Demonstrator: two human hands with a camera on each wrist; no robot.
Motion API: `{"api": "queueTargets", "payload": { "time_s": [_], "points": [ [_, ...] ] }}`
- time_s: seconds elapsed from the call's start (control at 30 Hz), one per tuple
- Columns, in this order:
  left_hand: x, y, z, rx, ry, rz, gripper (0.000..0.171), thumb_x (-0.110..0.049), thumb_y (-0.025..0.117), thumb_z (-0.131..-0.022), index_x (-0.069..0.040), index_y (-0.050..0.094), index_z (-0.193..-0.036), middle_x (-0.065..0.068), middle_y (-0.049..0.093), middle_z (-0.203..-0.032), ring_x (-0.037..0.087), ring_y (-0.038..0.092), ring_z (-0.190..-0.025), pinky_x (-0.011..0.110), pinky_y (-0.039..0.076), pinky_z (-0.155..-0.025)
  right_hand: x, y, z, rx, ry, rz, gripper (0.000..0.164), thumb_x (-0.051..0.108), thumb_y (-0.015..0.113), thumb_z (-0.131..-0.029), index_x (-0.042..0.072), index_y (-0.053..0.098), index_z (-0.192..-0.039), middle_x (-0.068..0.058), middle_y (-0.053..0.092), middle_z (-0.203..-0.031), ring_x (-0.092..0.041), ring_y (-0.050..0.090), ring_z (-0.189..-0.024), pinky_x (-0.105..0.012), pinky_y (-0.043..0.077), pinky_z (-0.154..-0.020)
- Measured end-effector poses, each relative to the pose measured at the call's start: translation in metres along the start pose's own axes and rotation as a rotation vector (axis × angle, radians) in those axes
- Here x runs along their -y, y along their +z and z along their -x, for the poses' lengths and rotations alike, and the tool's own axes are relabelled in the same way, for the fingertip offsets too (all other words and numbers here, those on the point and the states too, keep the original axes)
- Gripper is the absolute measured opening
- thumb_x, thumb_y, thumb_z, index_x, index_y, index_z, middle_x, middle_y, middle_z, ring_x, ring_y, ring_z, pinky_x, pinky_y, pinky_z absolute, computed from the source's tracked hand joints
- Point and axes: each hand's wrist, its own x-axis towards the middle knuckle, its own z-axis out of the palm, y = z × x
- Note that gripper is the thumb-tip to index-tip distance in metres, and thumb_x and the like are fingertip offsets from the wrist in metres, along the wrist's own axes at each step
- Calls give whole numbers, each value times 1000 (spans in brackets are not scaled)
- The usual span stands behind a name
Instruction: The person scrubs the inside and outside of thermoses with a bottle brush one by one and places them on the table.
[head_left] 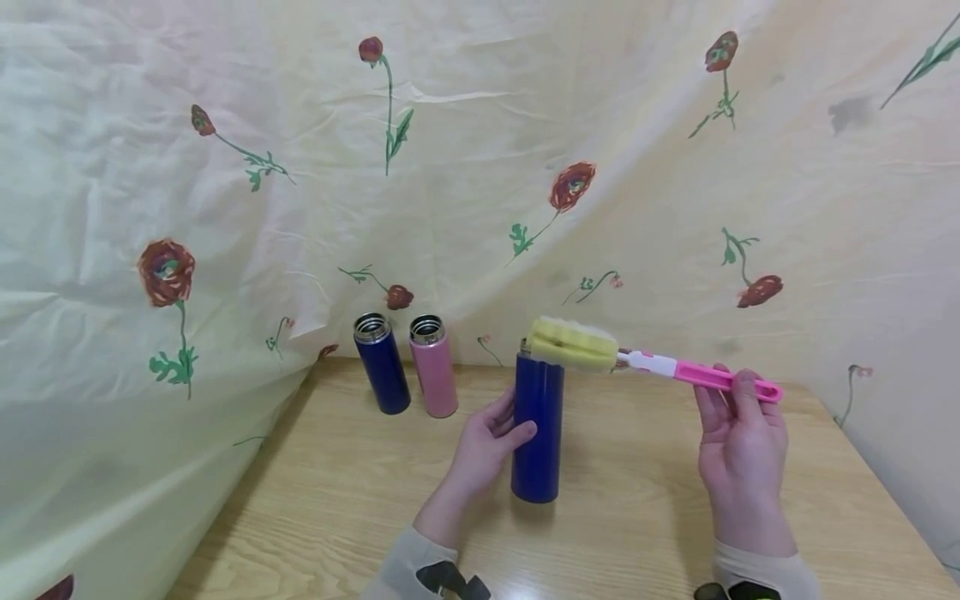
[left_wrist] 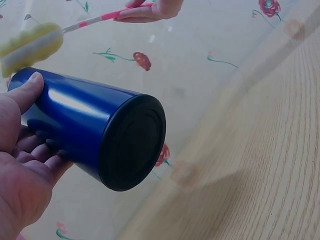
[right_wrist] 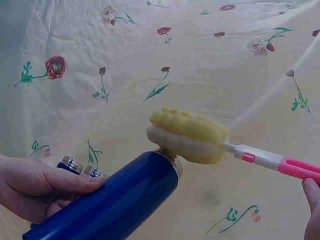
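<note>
My left hand (head_left: 487,446) grips a blue bottle (head_left: 537,433) around its side, holding it up off the table; its dark base (left_wrist: 134,142) faces the left wrist camera. In my right hand (head_left: 745,442) is the pink end of a bottle brush (head_left: 701,373), pinched between thumb and fingers. The brush lies nearly level, and its yellow and white sponge head (right_wrist: 187,136) is at the bottle's metal mouth, outside it. The sponge covers most of that mouth in the head view.
A second blue bottle (head_left: 382,367) and a pink bottle (head_left: 433,368) stand lidless at the back left of the wooden table (head_left: 337,492). Behind and beside the table hangs a cream cloth (head_left: 465,217) printed with red flowers.
</note>
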Motion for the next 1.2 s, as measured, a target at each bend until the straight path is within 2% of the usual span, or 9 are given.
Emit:
{"api": "queueTargets", "payload": {
  "time_s": [0.23,0.4,0.6,0.9,1.2],
  "points": [
    [1,-1,0,-2,13,0,74,-15,75,-102,2,37,-163,21,45,-163,35,49,-146,45,44,-117,1,-1,0,0,-8,14,14,8,67,-103,0,62,-114,-18,74,-106,-29,79,-103,-39,60,-92],
    [-2,-2,2,4,25,-21,73,-16,75,-103,2,37,-163,22,46,-162,37,50,-146,46,44,-117,1,-1,-1,1,-15,41,12,6,67,-103,-1,63,-111,-19,75,-103,-30,80,-97,-38,61,-90],
    [-3,-5,2,11,35,-28,73,-19,75,-103,0,38,-163,20,49,-161,35,52,-145,46,46,-116,2,-3,-4,5,31,67,10,6,68,-103,-2,69,-109,-18,77,-101,-29,80,-93,-38,61,-88],
    [-5,-7,2,-14,31,-39,70,-20,74,-104,-3,40,-163,18,50,-160,34,52,-145,46,45,-116,3,-7,-5,72,75,88,8,4,64,-106,-2,67,-107,-20,77,-101,-31,80,-96,-39,60,-90],
    [-7,-8,1,-29,36,-2,67,-18,70,-106,-1,39,-163,20,50,-160,35,53,-144,45,44,-118,3,-9,-7,135,102,147,7,4,63,-106,-3,65,-107,-19,76,-100,-31,80,-96,-39,60,-90]
  ]
}}
